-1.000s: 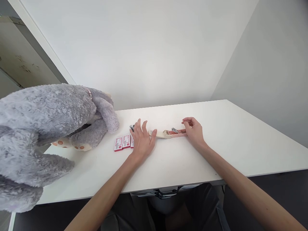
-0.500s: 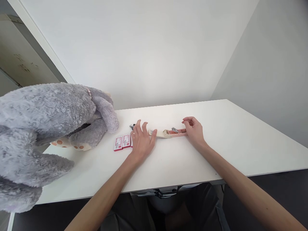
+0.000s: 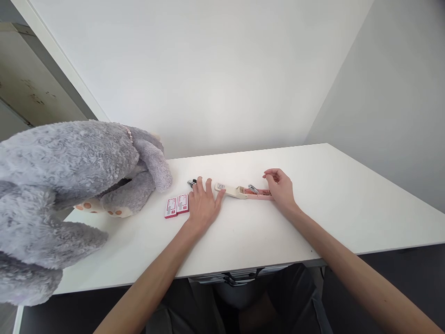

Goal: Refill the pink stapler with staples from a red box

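Observation:
A narrow pink-and-cream case (image 3: 257, 196) lies unfolded on the table, its cream lid (image 3: 236, 194) stretched out to the left. Small brownish bits sit inside the pink part, with a small silver metal object (image 3: 253, 189) resting across its compartments. My left hand (image 3: 203, 202) is spread with fingers apart, its thumb beside the lid's left end. My right hand (image 3: 281, 188) hovers at the pink part's right end, covering it partly. Its fingers are curled and pinched together; whatever they may hold cannot be made out.
Two red-and-white small boxes (image 3: 177, 206) lie left of my left hand. A small black-and-silver item (image 3: 191, 183) is behind it. A large grey plush toy (image 3: 76, 162) takes up the table's left side. The white table (image 3: 347, 199) meets a wall behind.
My left hand has shifted slightly left and down, showing more of the lid's left end. The right hand stays almost still.

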`<state>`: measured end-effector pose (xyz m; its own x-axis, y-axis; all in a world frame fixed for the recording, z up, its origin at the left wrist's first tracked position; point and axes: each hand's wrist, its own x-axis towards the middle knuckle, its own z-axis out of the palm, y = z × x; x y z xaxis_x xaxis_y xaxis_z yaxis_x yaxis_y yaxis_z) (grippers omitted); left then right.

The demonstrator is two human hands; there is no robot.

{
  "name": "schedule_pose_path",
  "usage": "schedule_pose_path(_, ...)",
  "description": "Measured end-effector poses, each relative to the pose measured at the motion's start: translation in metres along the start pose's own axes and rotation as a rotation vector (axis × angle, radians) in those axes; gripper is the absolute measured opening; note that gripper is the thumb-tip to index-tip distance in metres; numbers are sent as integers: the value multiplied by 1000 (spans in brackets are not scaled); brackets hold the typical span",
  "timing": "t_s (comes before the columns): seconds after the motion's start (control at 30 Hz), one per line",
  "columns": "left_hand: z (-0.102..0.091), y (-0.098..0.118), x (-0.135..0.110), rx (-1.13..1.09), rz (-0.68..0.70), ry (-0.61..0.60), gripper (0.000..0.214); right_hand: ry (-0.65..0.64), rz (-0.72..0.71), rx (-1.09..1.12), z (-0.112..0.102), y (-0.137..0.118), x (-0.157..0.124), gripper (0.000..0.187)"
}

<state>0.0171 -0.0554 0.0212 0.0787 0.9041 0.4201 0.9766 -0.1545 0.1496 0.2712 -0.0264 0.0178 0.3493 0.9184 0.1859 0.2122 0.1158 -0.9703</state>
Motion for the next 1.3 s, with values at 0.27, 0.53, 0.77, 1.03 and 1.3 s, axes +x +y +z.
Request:
schedule_pose_path(0.27,-3,-1,4,57,-19,-24,60,7,-14,0,1,1,2,15)
schedule_pose_path(0.53,-19,2,9,-19,-84,-3,49,10,-9,2,0,5,3,16)
schedule_pose_path(0.77,-26,-3,13,-105,-62,141,40,23,-27,-6,-1,4,4,15)
schedule_pose_path(1.03,-24,3,5,-436,193,227,33,57,-380,-189,0,-6,-9,15)
schedule_pose_path(1.3,-23,7,-5,-513,408,109,31,-47,-655,-269,4,-14,-22,12)
